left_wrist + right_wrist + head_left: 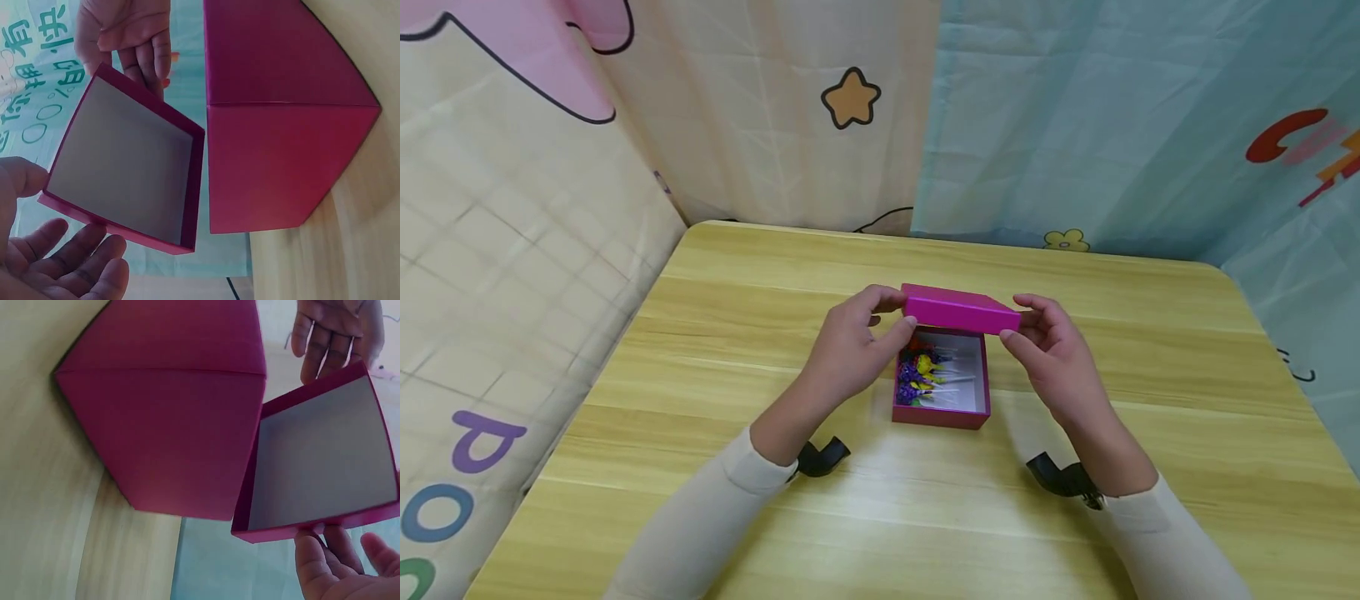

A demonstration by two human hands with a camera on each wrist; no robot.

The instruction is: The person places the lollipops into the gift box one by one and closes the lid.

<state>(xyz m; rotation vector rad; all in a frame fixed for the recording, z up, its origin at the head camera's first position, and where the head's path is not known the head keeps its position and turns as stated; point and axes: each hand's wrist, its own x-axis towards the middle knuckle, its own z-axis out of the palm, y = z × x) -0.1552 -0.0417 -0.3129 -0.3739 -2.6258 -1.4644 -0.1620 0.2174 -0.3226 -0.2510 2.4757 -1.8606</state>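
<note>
A magenta box lid point(962, 312) is held up between both hands, tilted above the back of an open magenta box point(942, 417). The left hand point(857, 342) pinches its left end between thumb and fingers. At the other end, the right hand point(1056, 354) grips the lid's right side. Inside the box lie several lollipops point(923, 365) with purple, yellow and red wrapped heads and white sticks pointing right. The lid's white underside point(128, 162) faces the camera in the left wrist view, close beside the box wall point(290, 165).
The box stands on a light wood-grain table point(700, 350). Printed cloth curtains point(760, 125) hang behind and along both sides of the table. Black wrist mounts point(823, 458) sit at the ends of the white sleeves point(700, 525).
</note>
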